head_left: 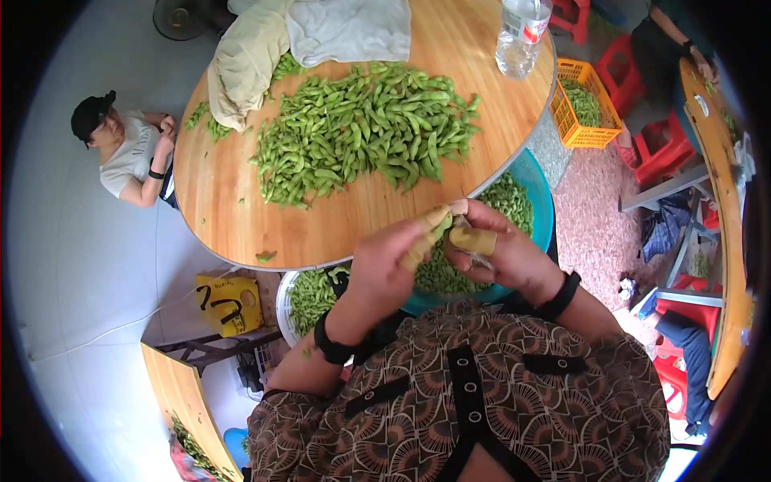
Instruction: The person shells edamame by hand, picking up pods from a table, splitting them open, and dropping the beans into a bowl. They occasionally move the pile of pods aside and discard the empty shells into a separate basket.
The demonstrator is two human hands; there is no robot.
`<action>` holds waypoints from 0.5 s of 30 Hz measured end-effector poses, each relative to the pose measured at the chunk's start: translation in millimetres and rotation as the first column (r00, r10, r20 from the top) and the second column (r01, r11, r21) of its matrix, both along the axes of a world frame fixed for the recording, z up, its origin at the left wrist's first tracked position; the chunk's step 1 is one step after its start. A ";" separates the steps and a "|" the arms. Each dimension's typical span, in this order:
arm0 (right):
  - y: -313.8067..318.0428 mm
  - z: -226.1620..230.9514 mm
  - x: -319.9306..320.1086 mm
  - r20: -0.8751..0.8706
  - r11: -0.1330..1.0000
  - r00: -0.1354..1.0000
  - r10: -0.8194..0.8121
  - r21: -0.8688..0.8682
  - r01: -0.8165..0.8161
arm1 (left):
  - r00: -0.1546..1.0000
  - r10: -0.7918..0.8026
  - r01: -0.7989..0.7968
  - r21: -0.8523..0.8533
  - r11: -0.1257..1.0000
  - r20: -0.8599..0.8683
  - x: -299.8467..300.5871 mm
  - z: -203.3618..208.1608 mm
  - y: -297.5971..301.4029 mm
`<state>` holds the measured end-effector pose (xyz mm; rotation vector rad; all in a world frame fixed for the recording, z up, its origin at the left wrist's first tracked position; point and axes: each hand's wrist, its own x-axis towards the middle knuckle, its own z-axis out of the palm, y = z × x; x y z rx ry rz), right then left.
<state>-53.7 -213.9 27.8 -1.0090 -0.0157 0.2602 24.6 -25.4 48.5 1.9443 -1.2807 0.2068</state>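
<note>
Above the teal basin, my left hand (385,261) and my right hand (510,253) meet at the fingertips, both closed. Between them is a green edamame pod (444,225), pinched by the left fingers and touched by the right ones. Yellowish tape or finger covers wrap fingers of both hands, and something clear and thin shows at the right fingers. A broad pile of edamame pods (365,128) lies just beyond on the round wooden table (229,229). Beneath my hands, the teal basin (544,201) holds many more green pods or beans, partly hidden by my hands.
A white basket (283,309) of green pods stands left of my lap. Cloths (349,32) and a water bottle (522,40) sit on the table's far side. An orange crate (608,132) and red stools (665,149) are at right. Another person (132,153) is at left.
</note>
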 end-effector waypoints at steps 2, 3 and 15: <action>-5.1 -14.0 3.5 -0.136 0.879 0.966 0.221 0.457 -0.137 | 0.444 -0.226 0.007 -0.249 0.968 -0.867 6.0 -16.5 2.4; -3.9 -18.9 4.3 -0.135 0.879 0.966 0.221 0.457 -0.137 | -0.085 -0.340 -0.089 -0.333 0.939 -0.937 8.3 -19.8 2.7; 9.6 5.5 -4.8 -0.260 0.989 0.962 -0.079 0.104 0.109 | 0.855 0.071 -0.106 -0.038 0.994 -0.514 -6.3 -13.5 -4.5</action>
